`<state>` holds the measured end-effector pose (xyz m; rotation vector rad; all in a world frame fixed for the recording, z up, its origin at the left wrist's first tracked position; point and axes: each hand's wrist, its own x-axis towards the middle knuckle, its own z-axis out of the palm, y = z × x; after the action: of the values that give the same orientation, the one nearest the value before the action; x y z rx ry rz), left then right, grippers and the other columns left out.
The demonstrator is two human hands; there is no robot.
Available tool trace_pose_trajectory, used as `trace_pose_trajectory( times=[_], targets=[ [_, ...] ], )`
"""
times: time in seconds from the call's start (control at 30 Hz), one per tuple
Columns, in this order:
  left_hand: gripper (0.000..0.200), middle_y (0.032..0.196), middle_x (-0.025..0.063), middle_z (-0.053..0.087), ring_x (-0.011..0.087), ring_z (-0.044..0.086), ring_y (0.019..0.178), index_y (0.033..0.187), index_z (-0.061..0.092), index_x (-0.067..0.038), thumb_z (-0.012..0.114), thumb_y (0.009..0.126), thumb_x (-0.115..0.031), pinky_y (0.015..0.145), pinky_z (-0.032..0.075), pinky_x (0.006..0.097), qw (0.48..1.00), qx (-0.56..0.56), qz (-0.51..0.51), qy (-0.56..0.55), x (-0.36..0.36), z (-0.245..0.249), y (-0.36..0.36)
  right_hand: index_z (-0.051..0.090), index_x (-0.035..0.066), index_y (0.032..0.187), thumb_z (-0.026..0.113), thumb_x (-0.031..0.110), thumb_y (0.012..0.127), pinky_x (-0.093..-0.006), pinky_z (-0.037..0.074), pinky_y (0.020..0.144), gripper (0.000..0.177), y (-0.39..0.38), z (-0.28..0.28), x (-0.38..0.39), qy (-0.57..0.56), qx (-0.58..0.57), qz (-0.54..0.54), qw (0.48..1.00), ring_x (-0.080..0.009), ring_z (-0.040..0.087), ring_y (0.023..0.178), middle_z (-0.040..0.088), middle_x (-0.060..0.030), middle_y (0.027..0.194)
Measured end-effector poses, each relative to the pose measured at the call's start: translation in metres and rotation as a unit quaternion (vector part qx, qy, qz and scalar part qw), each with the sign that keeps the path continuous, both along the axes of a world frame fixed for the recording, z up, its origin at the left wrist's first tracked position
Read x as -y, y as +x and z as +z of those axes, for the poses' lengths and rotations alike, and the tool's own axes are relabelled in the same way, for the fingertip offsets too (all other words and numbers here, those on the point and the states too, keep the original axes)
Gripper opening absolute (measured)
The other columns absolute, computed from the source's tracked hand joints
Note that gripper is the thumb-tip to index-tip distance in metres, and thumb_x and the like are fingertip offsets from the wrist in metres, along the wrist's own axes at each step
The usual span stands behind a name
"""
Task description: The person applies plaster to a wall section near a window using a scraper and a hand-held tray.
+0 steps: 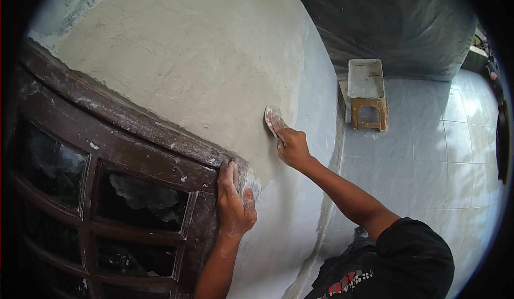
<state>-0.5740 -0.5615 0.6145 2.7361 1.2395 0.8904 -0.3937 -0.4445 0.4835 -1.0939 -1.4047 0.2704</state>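
Note:
My right hand (293, 146) grips a putty knife (273, 120), its blade laid against the wall (214, 58) at the border of the beige coat. The fingers are smeared with pale putty and lie along the tool. On the edge of the brown wooden frame (128, 111) rests my left hand (234, 205), fingers stretched upward and thumb apart, dusted white. Chipped, whitish plaster (249, 182) shows just beside its thumb. The wall is damp beige over its upper part and paler bluish white lower and to the right.
Glass panes (139, 197) fill the dark wooden frame at the left. On the tiled floor (396, 181) a brown plastic stool (369, 105) stands by a putty-coated tray (366, 85). Dark sheeting (396, 26) hangs behind them.

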Motion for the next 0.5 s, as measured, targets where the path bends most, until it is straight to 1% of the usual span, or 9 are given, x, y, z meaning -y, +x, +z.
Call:
trace_pose_trajectory(
  times=[0.07,0.13,0.2,0.27,0.3,0.33,0.4,0.47,0.5],
  targets=[
    [0.058,0.142,0.0404,0.041,0.0535,0.037,0.139,0.144,0.027,0.017,0.046,0.096,-0.01,0.117,0.032,0.053,0.998,0.065,0.005,-0.023,0.003,-0.002,0.006,0.066,0.001,0.125,0.055,-0.015,0.072,-0.0418,0.056,0.067,0.056,0.008,-0.009,0.014,0.022,-0.006,0.022,0.999,-0.0366,0.069,0.075,0.07,-0.0222,0.094],
    [0.058,0.141,0.0393,0.045,0.0541,0.036,0.139,0.144,0.028,0.016,0.047,0.095,-0.009,0.117,0.03,0.0541,0.998,0.054,0.006,-0.011,0.003,-0.005,0.004,0.065,0.002,0.127,0.054,-0.015,0.074,-0.0401,0.057,0.066,0.057,0.021,-0.012,0.02,0.048,-0.012,0.047,0.998,-0.0348,0.07,0.075,0.071,-0.0224,0.096],
    [0.058,0.139,0.0381,0.048,0.0546,0.035,0.139,0.144,0.029,0.016,0.047,0.094,-0.009,0.118,0.028,0.0551,0.999,0.04,0.007,0.006,0.001,-0.003,0.003,0.063,0.003,0.133,0.053,-0.016,0.077,-0.0307,0.055,0.065,0.06,0.04,-0.004,0.013,0.037,-0.115,0.013,0.993,-0.0223,0.07,0.07,0.072,-0.021,0.094],
    [0.058,0.14,0.0367,0.048,0.0547,0.037,0.138,0.143,0.031,0.016,0.048,0.093,-0.009,0.118,0.027,0.0557,0.999,0.004,0.013,0.032,0.001,-0.002,0.002,0.061,0.005,0.137,0.054,-0.015,0.078,-0.024,0.05,0.063,0.062,0.058,0.035,0.009,-0.006,-0.148,-0.06,0.987,-0.0113,0.06,0.064,0.069,-0.0186,0.083],
    [0.058,0.14,0.0367,0.048,0.0547,0.037,0.138,0.143,0.031,0.016,0.048,0.093,-0.009,0.118,0.027,0.0557,0.999,0.003,0.02,0.03,0.002,-0.001,0.001,0.061,0.004,0.136,0.054,-0.015,0.07,-0.0349,0.052,0.062,0.068,0.062,0.047,0.001,-0.01,-0.174,-0.071,0.982,-0.0331,0.065,0.062,0.067,-0.0223,0.08],
    [0.057,0.144,0.0381,0.039,0.0521,0.037,0.14,0.144,0.026,0.017,0.044,0.096,-0.007,0.118,0.029,0.0538,1.0,-0.009,0.015,0.011,0.003,0.001,0.001,0.061,0.004,0.136,0.054,-0.015,0.07,-0.0349,0.052,0.062,0.068,0.057,0.051,-0.009,-0.014,-0.175,-0.065,0.982,-0.0331,0.065,0.062,0.067,-0.0223,0.08],
    [0.056,0.147,0.0396,0.03,0.0495,0.037,0.142,0.145,0.022,0.018,0.04,0.098,-0.006,0.118,0.032,0.0519,1.0,-0.023,0.009,-0.01,0.004,0.002,-0.001,0.066,0.003,0.129,0.056,-0.015,0.077,-0.0264,0.046,0.058,0.056,0.045,0.048,-0.027,0.055,-0.164,-0.047,0.984,-0.0159,0.056,0.056,0.062,-0.0208,0.073],
    [0.056,0.148,0.0393,0.03,0.0489,0.037,0.142,0.146,0.022,0.018,0.04,0.099,-0.007,0.118,0.031,0.051,1.0,-0.017,0.006,-0.006,0.002,0.0,-0.002,0.072,-0.001,0.103,0.055,-0.014,0.069,-0.0416,0.052,0.065,0.039,0.018,0.022,-0.027,0.085,-0.06,-0.038,0.994,-0.0441,0.063,0.073,0.065,-0.0246,0.081],
    [0.056,0.148,0.0393,0.03,0.0489,0.037,0.142,0.146,0.022,0.018,0.04,0.099,-0.007,0.118,0.031,0.051,1.0,-0.017,0.005,-0.005,0.001,0.0,-0.002,0.071,0.0,0.109,0.056,-0.013,0.067,-0.0454,0.053,0.067,0.047,0.005,0.006,-0.021,0.049,-0.032,-0.029,0.998,-0.0418,0.064,0.075,0.066,-0.0226,0.083]
  ],
)
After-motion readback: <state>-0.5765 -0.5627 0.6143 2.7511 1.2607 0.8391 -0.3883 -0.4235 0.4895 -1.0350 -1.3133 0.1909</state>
